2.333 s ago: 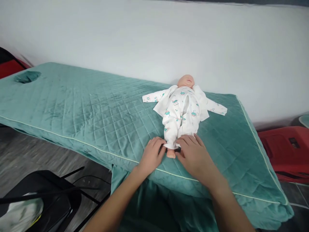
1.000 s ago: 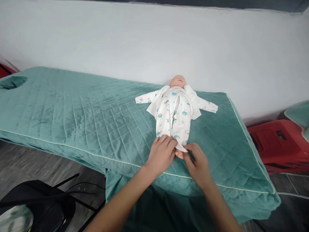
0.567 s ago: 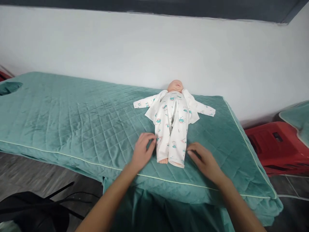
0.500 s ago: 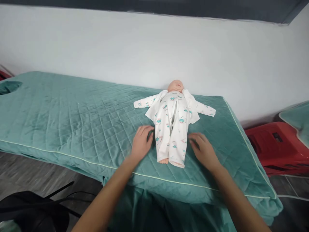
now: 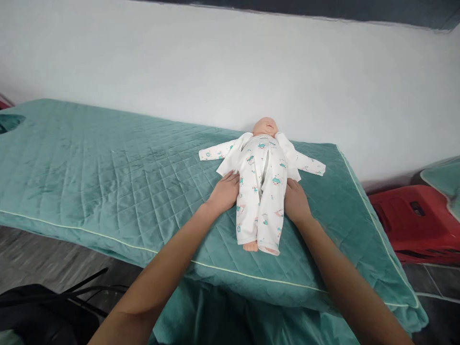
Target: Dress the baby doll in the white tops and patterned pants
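Note:
A baby doll [image 5: 265, 126] lies on its back with its head toward the wall and its feet toward me. White printed trousers [image 5: 248, 215] cover its front and legs, and part of a foot [image 5: 250, 246] shows below the cuff. Spread out at both sides of it is a white printed jacket [image 5: 312, 165], sleeves outstretched. My left hand [image 5: 225, 192] rests against the trousers' left side, fingers stretched out, their tips partly hidden by the cloth. On the opposite side my right hand [image 5: 296, 201] touches the trousers below the jacket's edge; its fingers are mostly hidden.
A green quilted cover [image 5: 118, 177] with pale piping spreads over the bed, which stands against a white wall [image 5: 179, 62]. Off its right end is a red plastic stool [image 5: 417, 215]. A black object [image 5: 39, 311] with thin bars or cables lies at lower left.
Both hands have moved forward and inward, from beside the trouser legs to contact with the trousers higher up. The doll and clothes keep their layout; the view has shifted slightly.

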Demonstrator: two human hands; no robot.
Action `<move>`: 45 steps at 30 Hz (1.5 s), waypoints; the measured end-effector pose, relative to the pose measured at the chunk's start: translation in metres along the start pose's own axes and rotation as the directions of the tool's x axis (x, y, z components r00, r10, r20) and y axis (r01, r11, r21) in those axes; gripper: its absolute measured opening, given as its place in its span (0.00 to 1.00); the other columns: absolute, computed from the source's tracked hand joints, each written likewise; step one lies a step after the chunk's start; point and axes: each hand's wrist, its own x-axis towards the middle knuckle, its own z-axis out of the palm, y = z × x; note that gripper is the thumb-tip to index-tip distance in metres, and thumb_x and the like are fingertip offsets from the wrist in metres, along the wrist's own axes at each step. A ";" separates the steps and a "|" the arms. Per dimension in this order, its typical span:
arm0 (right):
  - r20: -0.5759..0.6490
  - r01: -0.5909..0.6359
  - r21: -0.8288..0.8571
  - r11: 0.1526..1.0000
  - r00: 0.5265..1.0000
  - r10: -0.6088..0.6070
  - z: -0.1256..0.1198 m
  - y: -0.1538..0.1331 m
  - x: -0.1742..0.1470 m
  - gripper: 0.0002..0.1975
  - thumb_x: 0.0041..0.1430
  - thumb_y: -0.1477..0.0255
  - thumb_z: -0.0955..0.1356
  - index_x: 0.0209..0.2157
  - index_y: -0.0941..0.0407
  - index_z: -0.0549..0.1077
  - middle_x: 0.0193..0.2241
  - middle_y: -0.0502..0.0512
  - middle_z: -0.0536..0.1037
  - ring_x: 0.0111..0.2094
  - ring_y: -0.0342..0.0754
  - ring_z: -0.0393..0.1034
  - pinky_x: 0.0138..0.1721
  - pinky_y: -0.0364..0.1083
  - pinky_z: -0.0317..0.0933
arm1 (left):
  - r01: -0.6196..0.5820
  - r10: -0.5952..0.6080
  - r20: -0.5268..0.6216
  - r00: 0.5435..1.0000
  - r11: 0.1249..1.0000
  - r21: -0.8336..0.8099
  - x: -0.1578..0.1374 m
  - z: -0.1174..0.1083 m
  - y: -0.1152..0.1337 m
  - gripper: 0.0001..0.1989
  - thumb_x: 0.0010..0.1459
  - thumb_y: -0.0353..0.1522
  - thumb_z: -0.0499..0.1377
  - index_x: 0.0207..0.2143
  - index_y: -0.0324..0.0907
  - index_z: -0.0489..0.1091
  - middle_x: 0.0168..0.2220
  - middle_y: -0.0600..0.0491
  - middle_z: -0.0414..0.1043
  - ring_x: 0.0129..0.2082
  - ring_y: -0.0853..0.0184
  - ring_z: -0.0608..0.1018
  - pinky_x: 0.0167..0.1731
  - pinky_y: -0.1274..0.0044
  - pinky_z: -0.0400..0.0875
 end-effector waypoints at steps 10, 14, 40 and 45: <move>-0.096 0.175 0.234 0.956 0.983 -0.157 0.010 0.007 -0.003 0.19 0.65 0.72 0.63 0.56 0.59 0.73 0.54 0.67 0.75 0.59 0.61 0.65 0.61 0.62 0.60 | -0.104 0.089 -0.078 0.993 0.974 -0.201 0.030 0.007 0.002 0.22 0.61 0.36 0.59 0.54 0.35 0.70 0.56 0.38 0.73 0.62 0.52 0.71 0.64 0.61 0.66; -0.077 0.094 0.242 0.966 0.994 -0.077 0.013 0.005 0.005 0.24 0.66 0.66 0.63 0.60 0.61 0.69 0.56 0.69 0.74 0.59 0.62 0.66 0.61 0.62 0.61 | -0.047 0.023 -0.108 0.994 0.972 -0.231 0.032 0.016 0.005 0.22 0.61 0.38 0.59 0.54 0.35 0.71 0.56 0.38 0.73 0.61 0.52 0.72 0.64 0.61 0.66; -0.014 0.005 0.244 0.970 1.000 -0.002 -0.005 -0.010 -0.004 0.19 0.61 0.68 0.66 0.51 0.60 0.75 0.48 0.67 0.77 0.53 0.64 0.68 0.56 0.59 0.60 | 0.105 -0.136 -0.072 0.988 0.938 -0.329 0.035 0.021 0.013 0.20 0.63 0.36 0.58 0.55 0.39 0.71 0.60 0.42 0.71 0.63 0.53 0.70 0.67 0.62 0.62; -0.065 -0.045 0.330 0.943 0.995 0.070 -0.010 -0.005 -0.021 0.15 0.63 0.64 0.64 0.46 0.52 0.76 0.42 0.61 0.79 0.45 0.62 0.71 0.46 0.58 0.66 | 0.134 -0.184 -0.108 0.977 0.922 -0.363 0.034 0.019 0.012 0.19 0.62 0.35 0.57 0.55 0.42 0.72 0.59 0.45 0.73 0.61 0.53 0.72 0.63 0.63 0.68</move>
